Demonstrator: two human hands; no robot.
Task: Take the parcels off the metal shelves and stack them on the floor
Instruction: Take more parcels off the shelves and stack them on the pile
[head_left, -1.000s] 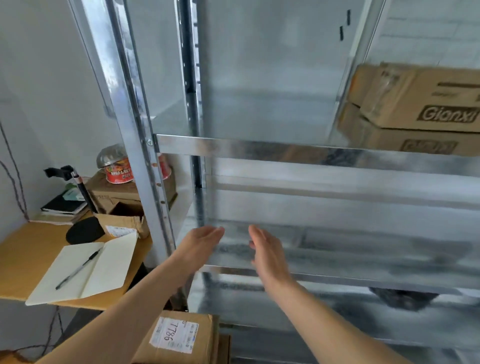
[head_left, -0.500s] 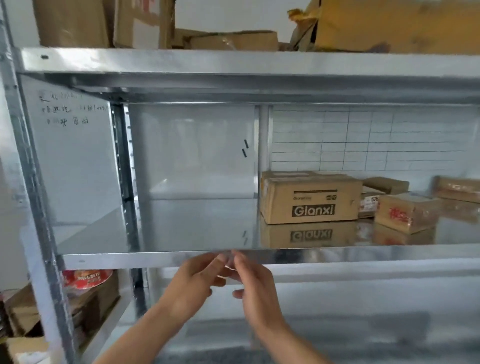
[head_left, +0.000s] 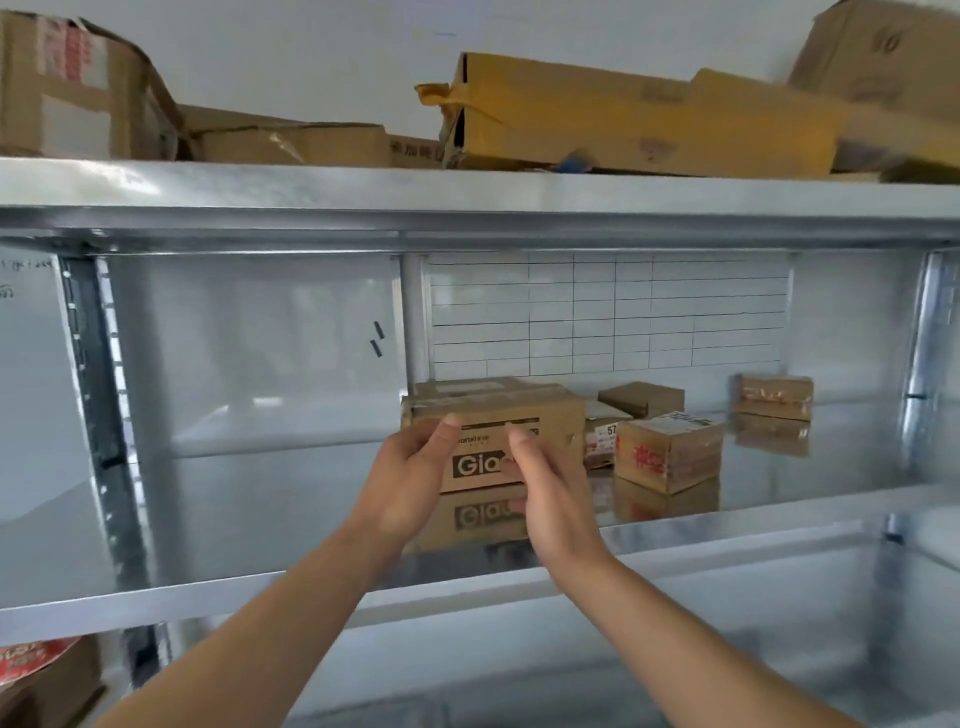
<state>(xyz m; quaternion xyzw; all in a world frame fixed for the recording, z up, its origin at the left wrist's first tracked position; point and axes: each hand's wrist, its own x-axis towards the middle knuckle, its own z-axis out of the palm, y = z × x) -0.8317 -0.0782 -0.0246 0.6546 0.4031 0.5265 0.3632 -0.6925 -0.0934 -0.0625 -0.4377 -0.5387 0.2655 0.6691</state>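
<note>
Metal shelf (head_left: 260, 519): printed parcel (head_left: 550, 415), smaller parcels (head_left: 667, 457) just beside.

Brown parcel (head_left: 550, 415) upright, middle shelf (head_left: 260, 519) — three, maybe four, smaller parcels (head_left: 670, 457) beside.

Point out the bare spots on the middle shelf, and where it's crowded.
Bare: left half of the middle shelf, between left upright and Gianxi box; also the front-right corner, beside the red-printed box, before the far-right box. Crowded: around the labelled parcel.
</note>
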